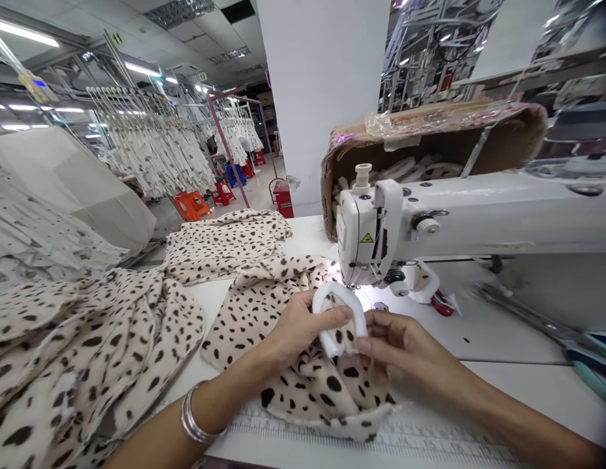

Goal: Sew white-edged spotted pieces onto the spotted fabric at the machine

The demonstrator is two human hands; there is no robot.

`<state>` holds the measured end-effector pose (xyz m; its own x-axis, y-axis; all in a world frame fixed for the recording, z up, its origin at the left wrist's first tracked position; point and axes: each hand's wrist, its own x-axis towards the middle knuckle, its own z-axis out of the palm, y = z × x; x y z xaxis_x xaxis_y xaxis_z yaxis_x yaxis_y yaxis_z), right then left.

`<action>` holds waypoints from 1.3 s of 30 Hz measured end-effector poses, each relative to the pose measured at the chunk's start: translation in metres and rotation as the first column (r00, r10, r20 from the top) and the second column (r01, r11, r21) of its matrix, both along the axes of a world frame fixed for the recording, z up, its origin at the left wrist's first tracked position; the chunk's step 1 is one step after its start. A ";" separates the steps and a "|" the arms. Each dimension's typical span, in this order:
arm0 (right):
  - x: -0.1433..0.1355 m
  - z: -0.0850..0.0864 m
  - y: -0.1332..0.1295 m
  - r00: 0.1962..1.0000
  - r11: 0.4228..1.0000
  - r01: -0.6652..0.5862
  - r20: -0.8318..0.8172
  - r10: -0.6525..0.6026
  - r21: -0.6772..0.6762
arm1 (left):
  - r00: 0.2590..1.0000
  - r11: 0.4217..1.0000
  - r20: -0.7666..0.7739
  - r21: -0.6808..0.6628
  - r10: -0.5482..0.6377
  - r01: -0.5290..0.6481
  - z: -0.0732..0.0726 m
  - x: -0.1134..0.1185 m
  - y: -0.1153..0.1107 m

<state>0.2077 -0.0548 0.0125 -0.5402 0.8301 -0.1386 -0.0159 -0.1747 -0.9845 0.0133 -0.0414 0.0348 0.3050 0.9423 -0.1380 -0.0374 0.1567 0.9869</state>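
Note:
Both hands hold a small rounded fabric piece (339, 335), spotted in the middle with a thick white edge, looking like an ear for a garment. My left hand (303, 326) pinches it from the left, thumb lying across its spotted face. On the other side, my right hand (395, 342) grips its lower right edge between thumb and fingers. Beneath the piece lies cream fleece with dark spots (254, 306), spread over the table. The sewing machine head (366, 228) stands just behind the hands, its lit needle area close to the ear piece.
More spotted fleece is piled at the left (88, 352) and behind (225, 244). A cardboard box (508, 140) holding similar pieces stands behind the machine. Shears (532, 319) and a small red-handled tool (442, 303) lie at right. A printed ruler (415, 438) runs along the table's front.

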 end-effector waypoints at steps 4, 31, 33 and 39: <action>0.003 0.000 0.003 0.997 0.998 -0.027 -0.075 0.023 -0.060 | 0.997 0.994 0.053 -0.093 -0.057 0.062 0.000 -0.003 0.003; 0.007 0.006 0.007 0.903 0.949 0.061 0.387 -0.184 0.309 | 0.968 0.986 -0.187 -0.008 -0.167 0.168 -0.006 -0.001 0.008; 0.012 0.011 0.011 0.902 0.971 0.004 0.419 -0.106 0.238 | 0.960 0.979 -0.193 -0.048 -0.205 0.199 -0.008 -0.003 0.012; 0.057 0.025 0.030 0.758 0.963 -0.009 0.630 -0.168 0.268 | 0.948 0.961 -0.185 -0.150 -0.257 0.231 -0.005 0.001 0.017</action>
